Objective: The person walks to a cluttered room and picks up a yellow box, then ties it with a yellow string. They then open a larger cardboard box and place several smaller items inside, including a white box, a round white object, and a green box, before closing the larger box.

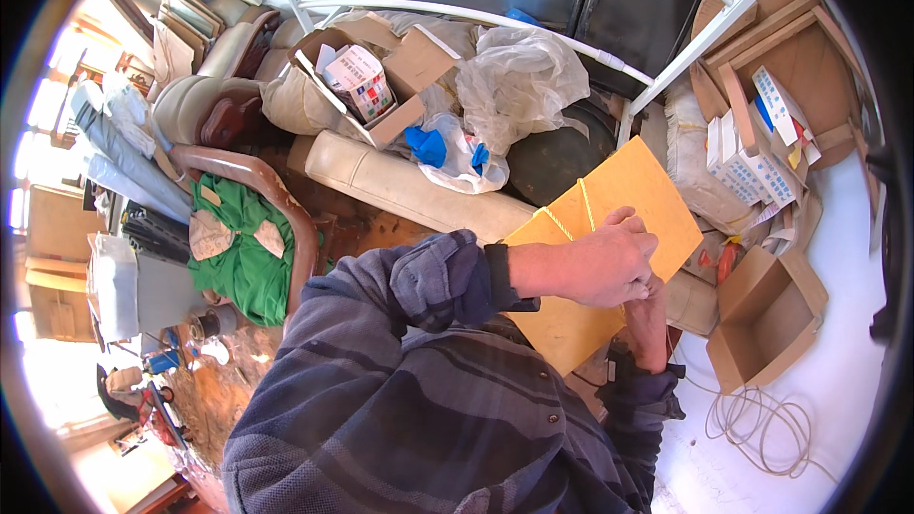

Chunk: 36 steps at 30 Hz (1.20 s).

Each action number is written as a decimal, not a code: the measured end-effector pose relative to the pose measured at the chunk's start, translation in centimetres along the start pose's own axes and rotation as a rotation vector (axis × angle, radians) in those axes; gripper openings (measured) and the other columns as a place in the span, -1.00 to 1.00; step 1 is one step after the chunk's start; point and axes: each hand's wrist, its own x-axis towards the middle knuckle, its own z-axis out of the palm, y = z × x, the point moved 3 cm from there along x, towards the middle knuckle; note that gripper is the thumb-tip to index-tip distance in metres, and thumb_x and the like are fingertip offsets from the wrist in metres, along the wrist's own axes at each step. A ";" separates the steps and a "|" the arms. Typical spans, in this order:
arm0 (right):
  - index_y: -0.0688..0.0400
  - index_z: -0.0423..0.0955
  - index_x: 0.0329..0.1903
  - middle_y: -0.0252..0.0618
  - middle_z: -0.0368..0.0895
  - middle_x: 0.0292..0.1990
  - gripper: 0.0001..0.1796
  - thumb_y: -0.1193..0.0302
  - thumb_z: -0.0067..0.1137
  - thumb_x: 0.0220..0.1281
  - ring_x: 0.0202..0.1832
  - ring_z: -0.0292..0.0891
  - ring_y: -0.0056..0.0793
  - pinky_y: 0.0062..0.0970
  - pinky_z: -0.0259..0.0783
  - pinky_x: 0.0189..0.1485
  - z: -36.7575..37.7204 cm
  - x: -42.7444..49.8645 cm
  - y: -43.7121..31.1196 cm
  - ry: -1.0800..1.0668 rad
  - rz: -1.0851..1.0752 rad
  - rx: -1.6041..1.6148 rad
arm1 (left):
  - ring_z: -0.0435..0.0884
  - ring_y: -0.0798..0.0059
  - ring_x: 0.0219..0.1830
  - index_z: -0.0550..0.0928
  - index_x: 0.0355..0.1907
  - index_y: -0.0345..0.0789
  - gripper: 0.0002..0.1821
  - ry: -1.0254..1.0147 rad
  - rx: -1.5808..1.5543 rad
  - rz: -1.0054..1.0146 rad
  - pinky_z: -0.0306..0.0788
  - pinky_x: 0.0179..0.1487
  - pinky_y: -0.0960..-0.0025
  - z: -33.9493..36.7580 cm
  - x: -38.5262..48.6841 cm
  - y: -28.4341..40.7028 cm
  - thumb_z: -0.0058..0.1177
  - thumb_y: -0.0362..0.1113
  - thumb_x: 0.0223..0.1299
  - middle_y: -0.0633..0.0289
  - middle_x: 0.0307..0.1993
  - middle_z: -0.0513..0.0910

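Note:
A flat yellow rectangular panel (660, 210) lies tilted before me, with twisted yellow cord (587, 203) running across it in two strands. My left hand (614, 257) reaches across from the left over the panel, its fingers pinched together and its wrist in a dark band. From below right comes my right hand (648, 318), whose fingertips meet those of the left near the panel's right edge. Both hands appear closed on the cord, though the grip itself is largely hidden behind the fingers. A short piece of cord shows just under the left hand.
Beyond lie a beige padded cushion (421, 182), an open cardboard box (407, 114) and crumpled clear plastic (525, 78). White metal tubing (464, 11) crosses behind them. At right are an empty carton (767, 321) and coiled cable (760, 428). Green cloth (243, 278) covers a chair at left.

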 end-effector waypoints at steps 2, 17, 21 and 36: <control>0.23 0.65 0.04 -0.40 0.76 -0.05 -0.83 0.41 0.28 0.56 0.04 0.58 -0.64 -0.48 0.52 0.09 -0.4 -0.7 -0.3 0.011 0.073 -0.036 | 0.52 0.15 -0.01 0.82 -0.43 -0.26 -0.77 -0.037 -0.015 -0.045 0.32 0.37 0.03 0.7 0.5 -0.5 0.39 -0.14 0.25 0.18 -0.27 0.55; 0.22 0.66 0.30 -0.30 0.73 0.00 -0.71 0.51 0.21 0.66 0.04 0.65 -0.48 -0.38 0.55 0.15 0.0 0.0 2.5 0.130 0.137 0.688 | 0.64 0.07 0.10 0.87 -0.13 -0.20 -0.79 -0.127 0.226 -0.302 0.39 0.41 0.01 0.5 -0.4 -4.1 0.38 -0.15 0.29 0.13 -0.11 0.67; 0.23 0.66 0.30 -0.27 0.75 0.01 -0.70 0.56 0.23 0.64 0.06 0.67 -0.43 -0.37 0.55 0.19 -0.7 0.3 3.5 0.148 0.125 0.762 | 0.66 0.07 0.11 0.90 -0.15 -0.16 -0.80 -0.200 0.307 -0.253 0.41 0.39 0.02 1.7 -1.3 -4.9 0.39 -0.15 0.26 0.14 -0.15 0.70; 0.25 0.67 0.17 -0.38 0.64 -0.14 -0.66 0.73 0.30 0.40 -0.07 0.57 -0.59 -0.54 0.53 0.08 -0.9 0.3 1.2 0.202 0.079 0.293 | 0.71 -0.01 0.02 0.83 -0.35 -0.26 -0.79 -0.248 0.115 -0.247 0.52 0.23 -0.05 4.1 -0.4 -6.9 0.27 -0.18 0.29 0.09 -0.22 0.71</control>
